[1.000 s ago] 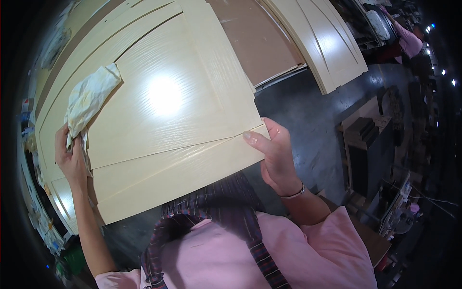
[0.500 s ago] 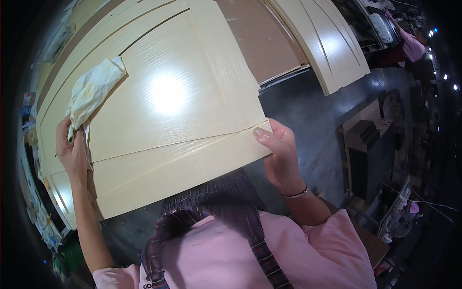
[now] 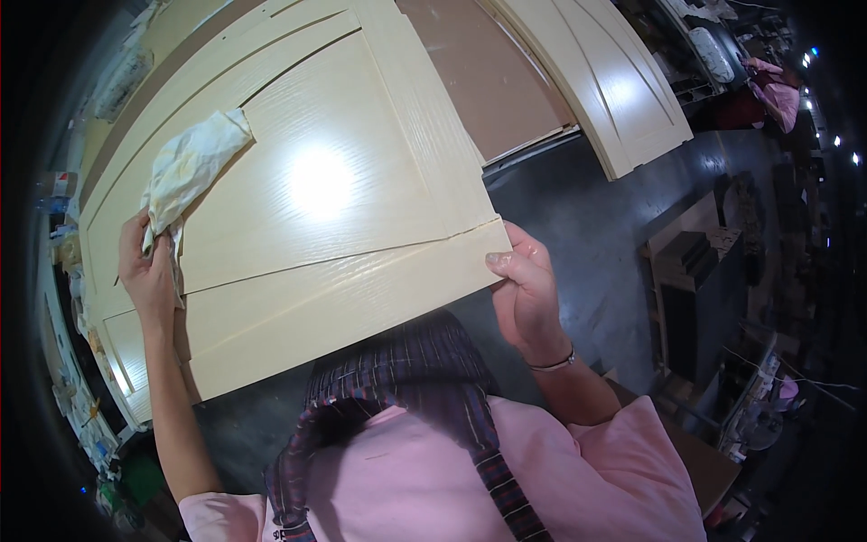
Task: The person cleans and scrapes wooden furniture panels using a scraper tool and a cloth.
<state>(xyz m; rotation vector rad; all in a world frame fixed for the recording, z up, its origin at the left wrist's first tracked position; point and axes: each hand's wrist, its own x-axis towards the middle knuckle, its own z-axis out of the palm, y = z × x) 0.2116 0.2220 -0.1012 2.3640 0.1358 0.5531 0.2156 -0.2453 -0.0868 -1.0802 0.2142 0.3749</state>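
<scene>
Door panel (image 3: 307,208), cream and glossy, runs away from us; our right hand (image 3: 524,289) grips its corner, left hand (image 3: 149,271) clutches a rag (image 3: 190,167).

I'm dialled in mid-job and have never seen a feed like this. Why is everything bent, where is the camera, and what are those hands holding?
The camera sits on a person's head and looks down through a fisheye lens, so straight edges curve. No machine here: both hands are the person's own. The left hand grips a crumpled pale cloth lying on a cream panelled door. The right hand holds that door's near corner, thumb on top. A second cream door and a brown board lie beyond, above a dark floor. The pink at the bottom is the person's shirt.
</scene>
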